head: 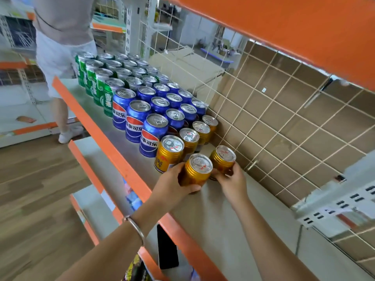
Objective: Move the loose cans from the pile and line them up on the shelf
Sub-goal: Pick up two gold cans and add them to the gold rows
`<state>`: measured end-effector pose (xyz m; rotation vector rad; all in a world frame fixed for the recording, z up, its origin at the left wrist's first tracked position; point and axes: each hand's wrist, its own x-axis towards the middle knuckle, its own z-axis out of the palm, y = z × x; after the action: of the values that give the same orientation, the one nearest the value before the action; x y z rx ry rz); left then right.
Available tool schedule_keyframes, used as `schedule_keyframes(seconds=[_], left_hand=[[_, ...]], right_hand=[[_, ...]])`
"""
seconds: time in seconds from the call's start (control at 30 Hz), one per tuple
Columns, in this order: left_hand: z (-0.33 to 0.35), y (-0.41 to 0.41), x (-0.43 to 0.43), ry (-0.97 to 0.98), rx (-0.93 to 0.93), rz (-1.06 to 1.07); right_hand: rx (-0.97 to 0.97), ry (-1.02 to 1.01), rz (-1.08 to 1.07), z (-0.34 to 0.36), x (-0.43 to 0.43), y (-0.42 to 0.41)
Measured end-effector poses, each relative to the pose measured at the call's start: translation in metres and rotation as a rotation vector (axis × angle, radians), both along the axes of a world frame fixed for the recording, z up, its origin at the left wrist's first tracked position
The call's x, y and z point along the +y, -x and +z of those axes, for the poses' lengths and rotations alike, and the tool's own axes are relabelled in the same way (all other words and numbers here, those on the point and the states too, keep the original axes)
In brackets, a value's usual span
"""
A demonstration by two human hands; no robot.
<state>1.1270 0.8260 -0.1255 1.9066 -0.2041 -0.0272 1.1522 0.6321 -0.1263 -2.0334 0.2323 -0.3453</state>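
My left hand [174, 184] grips a gold can [196, 171] that stands on the grey shelf [213, 216], just right of the front gold can [168, 153]. My right hand [231, 181] holds a second gold can [222, 159] near the wire back grid. Behind them a row of gold cans [200, 130] runs toward the back. Blue cans [150, 134] and green cans [97, 86] stand in rows further left. No loose pile is in view.
An orange shelf [294, 27] hangs close overhead. The wire grid [284, 128] with cardboard behind closes the back. An orange lip [113, 151] edges the shelf front. A dark phone [167, 248] lies on a lower shelf. Another person [60, 47] stands at the aisle's far left.
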Motion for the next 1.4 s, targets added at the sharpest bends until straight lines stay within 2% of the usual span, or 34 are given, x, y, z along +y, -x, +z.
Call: schedule_keyframes(seconds=[0.13,0.33,0.57,0.67,0.8,0.97,1.07,1.13,1.17,1.23,1.33,1.4], left_hand=[[-0.003,-0.001,0.0,0.042,0.022,-0.02],[-0.004,0.0,-0.002,-0.044,-0.035,-0.019],[-0.005,-0.004,-0.007,-0.052,-0.025,0.012],[-0.005,-0.007,-0.009,-0.048,0.002,0.009],[-0.004,-0.009,-0.009,-0.089,0.017,-0.021],[-0.002,-0.011,-0.011,-0.08,0.023,-0.029],[0.002,-0.01,-0.014,-0.058,0.031,-0.021],[0.004,-0.013,-0.018,-0.038,0.043,0.005],[0.004,-0.016,-0.02,-0.022,0.057,0.015],[0.007,-0.024,-0.026,0.022,0.102,0.024],[0.013,-0.036,-0.038,0.04,0.129,0.022],[0.016,-0.041,-0.044,-0.001,0.117,-0.013]], right_hand=[[0.022,0.018,-0.009,0.012,-0.003,-0.024],[0.158,0.074,0.095,0.003,-0.018,-0.039],[0.095,0.128,-0.054,-0.001,-0.005,-0.057],[0.127,0.133,-0.091,-0.002,-0.002,-0.072],[0.21,0.24,-0.146,0.001,-0.008,-0.089],[0.356,0.343,-0.112,0.005,-0.023,-0.095],[0.276,0.454,-0.116,0.001,-0.025,-0.085],[0.17,0.367,-0.059,0.004,-0.023,-0.067],[0.152,0.214,0.008,0.008,-0.023,-0.054],[0.245,-0.059,0.207,0.019,-0.023,-0.026],[0.377,-0.118,0.508,0.03,-0.022,0.0],[0.352,-0.097,0.488,0.03,-0.016,-0.001]])
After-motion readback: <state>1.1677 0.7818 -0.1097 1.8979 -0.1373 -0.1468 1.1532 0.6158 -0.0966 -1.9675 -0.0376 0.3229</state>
